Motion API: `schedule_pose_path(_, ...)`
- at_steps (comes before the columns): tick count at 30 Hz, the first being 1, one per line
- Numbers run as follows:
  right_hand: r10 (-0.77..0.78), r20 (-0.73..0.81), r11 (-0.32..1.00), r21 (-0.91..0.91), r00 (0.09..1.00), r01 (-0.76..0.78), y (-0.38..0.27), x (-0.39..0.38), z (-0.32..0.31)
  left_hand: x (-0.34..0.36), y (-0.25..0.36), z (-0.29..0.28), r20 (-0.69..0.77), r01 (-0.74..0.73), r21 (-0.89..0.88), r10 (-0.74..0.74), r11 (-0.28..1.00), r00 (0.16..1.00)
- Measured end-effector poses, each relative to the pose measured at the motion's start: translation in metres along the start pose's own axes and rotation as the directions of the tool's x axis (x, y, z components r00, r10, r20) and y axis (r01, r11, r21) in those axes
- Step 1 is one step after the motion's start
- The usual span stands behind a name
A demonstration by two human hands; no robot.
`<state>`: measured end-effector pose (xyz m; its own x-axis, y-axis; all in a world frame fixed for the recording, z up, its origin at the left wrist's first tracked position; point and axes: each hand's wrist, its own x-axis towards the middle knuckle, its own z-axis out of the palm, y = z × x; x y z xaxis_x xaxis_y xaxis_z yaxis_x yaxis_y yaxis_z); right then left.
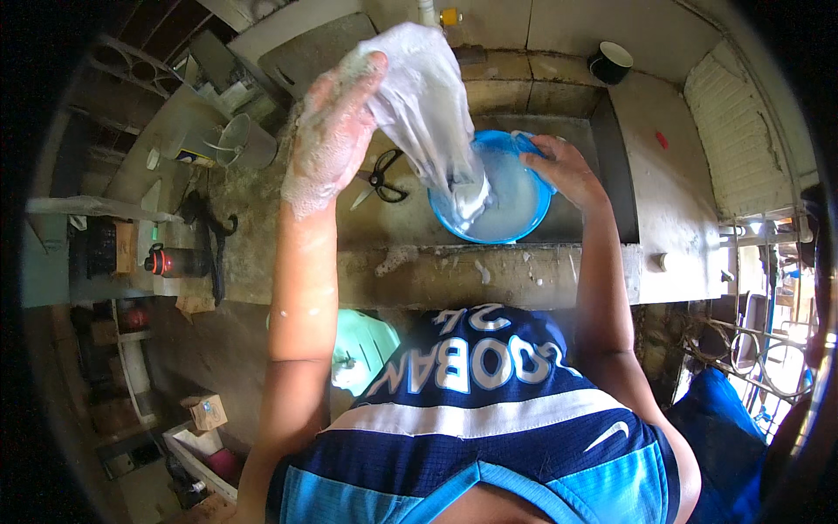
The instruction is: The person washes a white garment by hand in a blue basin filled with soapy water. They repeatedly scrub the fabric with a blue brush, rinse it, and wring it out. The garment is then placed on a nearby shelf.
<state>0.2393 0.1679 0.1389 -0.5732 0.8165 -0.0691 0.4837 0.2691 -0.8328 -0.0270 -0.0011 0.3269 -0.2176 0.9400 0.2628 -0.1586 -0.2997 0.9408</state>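
Observation:
My left hand (336, 131), coated in white suds, is raised with a wet white cloth (419, 87) gripped at the thumb side. The cloth hangs down, and its lower end reaches into a round blue basin (511, 237). Cloudy, soapy water (515, 196) partly fills the basin. My right hand (563, 166) is closed on the basin's right rim, fingers at the edge beside a small blue piece that I cannot make out clearly. Black-handled scissors (381, 179) lie on the grey counter between my left wrist and the basin.
The basin stands in a recessed sink with a raised front ledge (489, 275). A dark cup (611, 63) is at the back right. At left are a clear bucket (244, 141) and a black bottle (179, 261). A pale green plastic item (362, 336) is below the ledge.

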Motion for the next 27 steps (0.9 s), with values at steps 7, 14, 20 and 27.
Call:
schedule_pose_path(7,-0.042,-0.011,0.974,-0.223,0.999,0.038,-0.008,0.005,0.028,0.003,0.014,-0.004,-0.011,-0.158,-0.032,0.158,0.987,0.987)
schedule_pose_path(14,-0.082,-0.423,0.967,0.187,0.902,0.175,0.008,0.004,0.073,-0.003,0.041,-0.004,-0.155,-0.266,-0.052,0.255,0.963,0.954)
schedule_pose_path(20,0.173,-0.392,0.861,0.505,0.903,0.054,0.035,0.014,0.042,-0.028,-0.017,0.006,-0.078,-0.097,-0.023,0.095,0.995,0.992)
schedule_pose_path(27,-0.121,-0.621,0.989,-0.004,0.775,0.151,0.042,0.007,-0.003,-0.093,-0.1,-0.005,-0.239,0.114,-0.197,-0.161,0.974,0.958)
